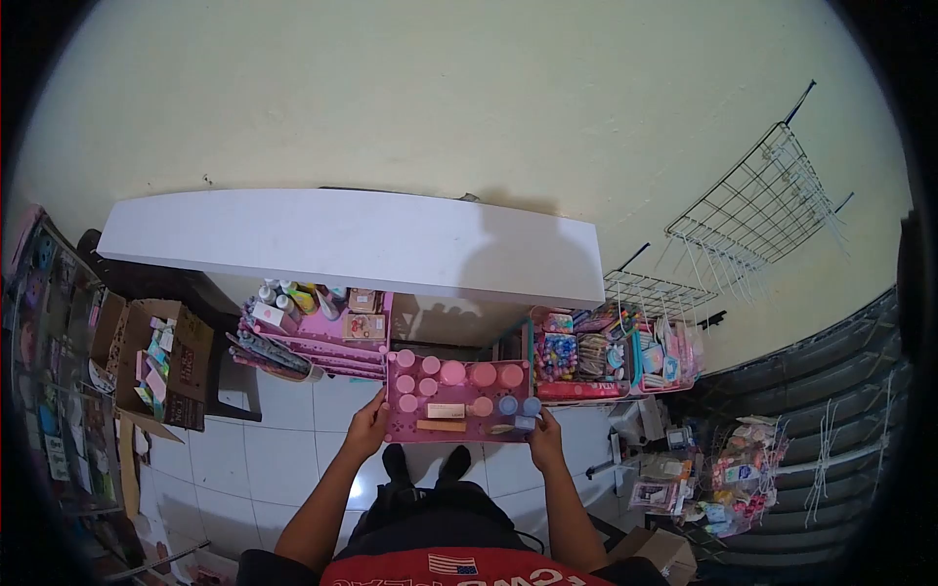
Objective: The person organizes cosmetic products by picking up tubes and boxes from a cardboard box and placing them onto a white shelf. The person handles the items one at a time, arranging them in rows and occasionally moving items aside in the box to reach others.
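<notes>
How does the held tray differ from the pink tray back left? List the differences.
The held tray is gripped by the left hand and right hand; the back tray rests untouched. The held tray carries round pink and blue pots; the back tray holds bottles and brown boxes. Both are pink.

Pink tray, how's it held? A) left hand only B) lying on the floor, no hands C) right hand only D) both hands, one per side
D: the left hand grips the pink tray at its left edge, the right hand at its right edge.
</notes>
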{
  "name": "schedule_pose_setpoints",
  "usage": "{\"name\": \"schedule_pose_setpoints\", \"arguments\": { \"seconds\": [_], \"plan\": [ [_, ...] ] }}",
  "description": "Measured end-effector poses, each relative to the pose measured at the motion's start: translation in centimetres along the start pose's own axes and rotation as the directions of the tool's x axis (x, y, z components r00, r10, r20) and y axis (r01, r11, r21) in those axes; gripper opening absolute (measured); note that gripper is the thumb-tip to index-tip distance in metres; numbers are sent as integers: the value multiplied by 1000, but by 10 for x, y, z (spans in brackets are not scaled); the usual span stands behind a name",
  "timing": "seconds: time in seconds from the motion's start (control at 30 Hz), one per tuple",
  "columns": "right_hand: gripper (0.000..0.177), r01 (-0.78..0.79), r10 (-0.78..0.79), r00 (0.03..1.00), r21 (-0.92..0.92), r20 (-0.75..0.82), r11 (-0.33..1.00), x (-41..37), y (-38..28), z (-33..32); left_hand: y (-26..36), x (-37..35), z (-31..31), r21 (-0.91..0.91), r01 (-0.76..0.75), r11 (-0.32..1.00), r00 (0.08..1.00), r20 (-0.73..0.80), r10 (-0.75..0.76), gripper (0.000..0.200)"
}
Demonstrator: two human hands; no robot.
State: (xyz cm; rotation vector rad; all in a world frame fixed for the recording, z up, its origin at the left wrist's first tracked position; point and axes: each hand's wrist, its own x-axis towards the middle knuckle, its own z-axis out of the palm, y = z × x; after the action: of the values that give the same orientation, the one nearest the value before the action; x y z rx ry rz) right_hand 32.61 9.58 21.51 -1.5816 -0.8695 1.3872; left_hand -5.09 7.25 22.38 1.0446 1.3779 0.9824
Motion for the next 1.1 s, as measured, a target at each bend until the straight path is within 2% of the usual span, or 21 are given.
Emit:
{"name": "schedule_pose_setpoints", "arguments": {
  "seconds": [0.07, 0.13, 0.17, 0.23, 0.27, 0.37, 0.4, 0.43, 0.5, 0.53, 0.57, 0.63, 0.67, 0.73, 0.77, 0.83, 0.87, 0.93, 1.0, 1.1],
  "plan": [
    [37, -4, 4, 1000, 16, -30, 1000, 8, 7, -1, 2, 6, 0, -18, 59, 998, 998, 28, -58, 48],
    [37, 110, -115, 993, -115, -34, 987, 23, 22, -10, 4, 13, 6, 5, -58, 998, 997, -46, 58, 46],
    [37, 104, -109, 993, -115, -37, 988, 26, 25, -14, 9, 17, 8, 6, -52, 999, 998, -43, 52, 46],
    [38, 92, -98, 994, -104, -57, 990, 31, 9, -8, 30, 23, 9, 6, 149, 989, 988, -27, -149, 46],
    [38, 48, -53, 997, -89, -51, 995, 30, -3, -7, -7, 38, 12, 110, -173, 979, 979, -89, 183, 46],
    [38, 113, -118, 988, -51, -100, 992, 46, 4, -7, -4, 51, 16, 105, -132, 986, 985, -99, 142, 46],
    [37, 58, -64, 996, -95, -62, 994, 42, -12, -7, 36, 47, 16, 39, 178, 983, 984, -39, -176, 46],
    [37, 51, -58, 996, -95, -66, 994, 44, -13, -8, 34, 51, 18, 40, 183, 982, 983, -34, -182, 46],
    [37, 88, -95, 994, -108, -62, 990, 49, -12, -7, 28, 59, 20, 133, -17, 991, 993, -112, 32, 46],
    [37, 82, -89, 994, -107, -63, 991, 51, -11, -7, 25, 62, 18, 73, 51, 996, 995, -92, -45, 47],
    [36, 75, -80, 994, -73, -69, 994, 54, -9, -7, 22, 64, 19, 74, 58, 996, 995, -91, -51, 47],
    [36, 62, -65, 995, -40, -74, 997, 56, -14, -4, 24, 69, 22, 103, -35, 994, 989, -138, 49, 46],
    [36, 70, -74, 994, -41, -80, 997, 57, -16, -4, 25, 70, 22, 104, -28, 994, 990, -137, 43, 46],
    [36, 73, -77, 993, -44, -87, 996, 56, -27, -4, 36, 70, 22, 89, 75, 993, 990, -128, -63, 46],
    [36, 58, -60, 997, -50, -47, 997, 56, -34, -4, 33, 72, 23, 89, 80, 993, 989, -128, -68, 46],
    [37, 42, -43, 999, -55, -8, 998, 62, -30, -8, 31, 80, 26, 162, -81, 983, 981, -162, 108, 46],
    [37, 83, -85, 996, -79, -18, 993, 68, -23, -9, 30, 81, 26, 163, -79, 983, 981, -160, 106, 46],
    [38, 122, -126, 992, -103, -31, 987, 72, -27, -6, 42, 82, 28, 75, 76, 994, 988, -143, -65, 46],
    [38, 84, -85, 996, -25, -34, 996, 76, -31, -5, 40, 86, 29, 79, 70, 994, 987, -149, -58, 47],
    [38, 119, -120, 993, -46, -18, 992, 92, -24, -6, 28, 98, 30, 99, 26, 995, 985, -174, -9, 47]
  ]
}}
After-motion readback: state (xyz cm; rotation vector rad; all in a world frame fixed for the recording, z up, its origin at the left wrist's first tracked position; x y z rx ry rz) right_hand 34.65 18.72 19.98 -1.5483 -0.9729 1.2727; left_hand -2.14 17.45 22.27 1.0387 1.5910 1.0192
